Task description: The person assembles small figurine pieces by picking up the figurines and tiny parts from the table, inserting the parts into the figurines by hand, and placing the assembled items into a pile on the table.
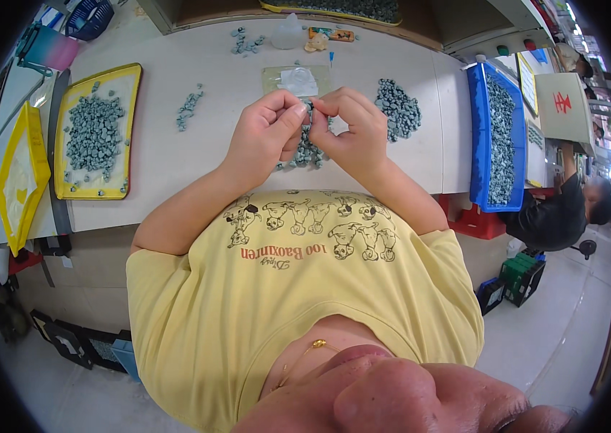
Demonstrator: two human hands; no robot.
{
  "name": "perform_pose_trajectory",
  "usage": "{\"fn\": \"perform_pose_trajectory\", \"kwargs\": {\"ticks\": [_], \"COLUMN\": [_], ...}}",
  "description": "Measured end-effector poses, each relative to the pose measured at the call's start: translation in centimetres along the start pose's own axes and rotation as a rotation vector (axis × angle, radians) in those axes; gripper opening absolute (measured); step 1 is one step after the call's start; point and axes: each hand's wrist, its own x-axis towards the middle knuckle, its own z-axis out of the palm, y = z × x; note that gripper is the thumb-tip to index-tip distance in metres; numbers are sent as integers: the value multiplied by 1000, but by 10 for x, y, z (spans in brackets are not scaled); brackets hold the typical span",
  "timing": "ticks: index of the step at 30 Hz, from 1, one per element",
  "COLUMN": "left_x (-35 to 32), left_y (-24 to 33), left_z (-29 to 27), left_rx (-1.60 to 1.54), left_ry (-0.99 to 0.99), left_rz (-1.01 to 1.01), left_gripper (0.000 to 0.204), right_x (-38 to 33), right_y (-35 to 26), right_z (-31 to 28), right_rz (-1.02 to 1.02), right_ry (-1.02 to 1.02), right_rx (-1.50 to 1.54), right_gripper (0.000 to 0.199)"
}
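"How are your hands just now?"

"Both are drawn in narrow, thumbs against forefingers. My left hand (266, 133) and right hand (354, 137) meet at the fingertips around one small piece (310, 105), grey-green. My fingers cover most of it, so I can't tell you its shape."

"Where exactly is that?"

"Over the tabletop (154, 144), in front of my chest. A loose heap (305, 156) of similar pieces lies below, partly hidden by my hands. Just beyond them is a flat pad (272, 76) with a white square (298, 81) on it."

"And to either side?"

"Near my right hand there's a rounded pile (398, 110) of pieces, and well to the right a blue bin (480, 141) full of them. Left of my hands sits a small cluster (190, 108); farther left, a yellow tray (93, 193) carries a broad spread of the same."

"Anything at the far side?"

"A few scattered pieces (246, 43), left of a whitish translucent object (288, 32)."
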Motion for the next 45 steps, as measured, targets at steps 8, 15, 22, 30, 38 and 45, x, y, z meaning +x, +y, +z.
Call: {"fn": "perform_pose_trajectory", "kwargs": {"ticks": [8,15,22,30,38,45], "left_x": [16,31,40,39,41,38], "left_y": [0,-9,-9,-8,-6,-3], "left_z": [-4,6,0,-8,-18,-18], "left_rx": [-46,-9,-246,-210,-216,-172], "left_ry": [0,7,87,98,25,89], "left_rz": [-185,-299,-358,-323,-309,-235], "left_gripper": [17,15,10,14,16,19], "right_x": [19,22,28,36,33,42], "right_y": [17,121,154,149,147,76], "right_z": [-30,-92,-91,-71,-61,-41], "right_rz": [241,382,535,488,563,362], "right_ry": [-430,-369,-490,-577,-574,-384], "right_rx": [56,-402,-562,-551,-397,-124], "right_gripper": [12,17,17,15,18,18]}}
